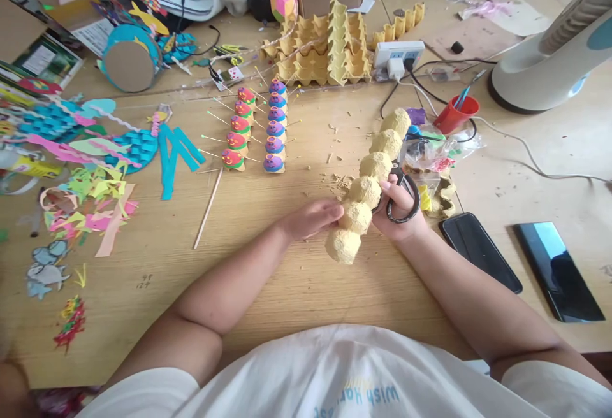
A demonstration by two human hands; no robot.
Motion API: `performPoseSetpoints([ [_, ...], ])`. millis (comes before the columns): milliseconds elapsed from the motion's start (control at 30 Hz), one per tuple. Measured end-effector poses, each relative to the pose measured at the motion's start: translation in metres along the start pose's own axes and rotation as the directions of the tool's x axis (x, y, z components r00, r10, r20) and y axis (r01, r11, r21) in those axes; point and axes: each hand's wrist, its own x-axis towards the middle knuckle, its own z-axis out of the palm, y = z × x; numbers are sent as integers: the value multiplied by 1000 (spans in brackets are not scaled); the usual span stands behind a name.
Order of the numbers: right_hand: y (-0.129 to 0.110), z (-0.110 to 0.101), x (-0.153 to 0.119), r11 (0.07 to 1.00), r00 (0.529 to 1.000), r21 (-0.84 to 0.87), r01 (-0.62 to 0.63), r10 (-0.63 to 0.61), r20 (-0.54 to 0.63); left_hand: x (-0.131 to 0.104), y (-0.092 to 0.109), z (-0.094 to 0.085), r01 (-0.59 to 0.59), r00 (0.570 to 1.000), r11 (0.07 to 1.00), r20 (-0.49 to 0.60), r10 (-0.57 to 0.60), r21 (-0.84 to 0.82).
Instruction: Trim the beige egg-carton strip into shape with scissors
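Observation:
A yellow egg-carton strip (370, 172) of several bumps runs diagonally above the wooden table (268, 278). My left hand (313, 217) grips its lower part from the left. My right hand (399, 211) holds black-handled scissors (406, 198) against the strip's right side; the blades are hidden behind the strip.
Two rows of painted carton pieces with pins (258, 128) stand ahead, with stacked egg cartons (325, 48) behind. Coloured paper scraps (86, 169) cover the left. Two dark phones (480, 252) (557, 271) lie right, near a red cup (454, 114), power strip (399, 55) and fan base (540, 67).

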Motion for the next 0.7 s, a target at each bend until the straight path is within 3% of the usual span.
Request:
performPoseSetpoints([
  [67, 0, -1, 0, 999, 1000, -40, 23, -22, 12, 2, -4, -2, -57, 996, 998, -71, 56, -5],
  [133, 0, -3, -1, 998, 995, -68, 4, 3, 96, 5, -6, -3, -162, 965, 987, -207, 159, 1],
  [233, 2, -7, -3, 994, 956, -96, -54, 80, 282, 9, -3, -3, -356, 847, 934, -426, 319, -9],
  [300, 3, -9, -4, 986, 911, -143, -90, 139, 389, 10, -1, -2, -427, 804, 902, -484, 346, -64],
  [367, 3, -11, -5, 969, 865, -220, -109, 202, 459, 11, 1, -1, -450, 805, 885, -482, 344, -119],
  [500, 2, -12, -5, 953, 829, -270, -135, 258, 496, 10, 4, -1, -467, 808, 864, -490, 328, -191],
  [567, 3, -11, -4, 953, 842, -265, -147, 262, 472, 9, 7, -1, -470, 803, 853, -513, 305, -228],
  [700, 6, -10, -1, 972, 932, -181, -153, 203, 300, 9, 11, -3, -451, 815, 840, -523, 251, -300],
])
